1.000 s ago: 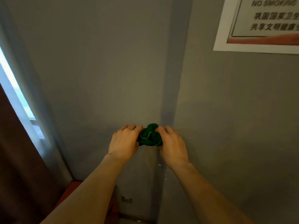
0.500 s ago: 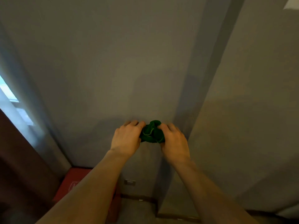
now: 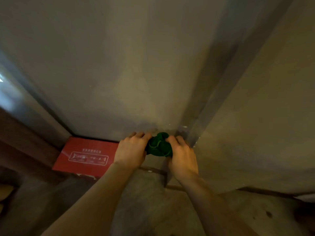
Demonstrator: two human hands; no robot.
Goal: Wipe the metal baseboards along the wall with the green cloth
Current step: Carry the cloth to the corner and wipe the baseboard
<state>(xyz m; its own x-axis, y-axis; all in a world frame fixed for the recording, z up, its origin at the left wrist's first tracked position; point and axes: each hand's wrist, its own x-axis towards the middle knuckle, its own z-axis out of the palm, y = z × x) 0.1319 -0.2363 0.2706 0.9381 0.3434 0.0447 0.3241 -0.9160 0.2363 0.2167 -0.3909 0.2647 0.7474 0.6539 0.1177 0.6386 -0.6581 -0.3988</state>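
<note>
A bunched green cloth [image 3: 159,145] is held between both hands in front of a grey wall corner. My left hand [image 3: 132,149] grips its left side and my right hand [image 3: 182,157] grips its right side. Below the hands a dark metal baseboard [image 3: 154,169] runs along the foot of the wall, turns at the corner and continues to the right as another baseboard stretch [image 3: 265,191]. The cloth is above the baseboard and not touching it.
A red cardboard box [image 3: 85,156] lies on the floor against the wall at the left. A dark brown curtain [image 3: 18,147] hangs at the far left beside a window frame. Grey concrete floor [image 3: 153,210] spreads below the arms.
The view has tilted downward: the wall sign has left the frame, and the floor, baseboard and whole red box have come into sight. Both hands still hold the cloth.
</note>
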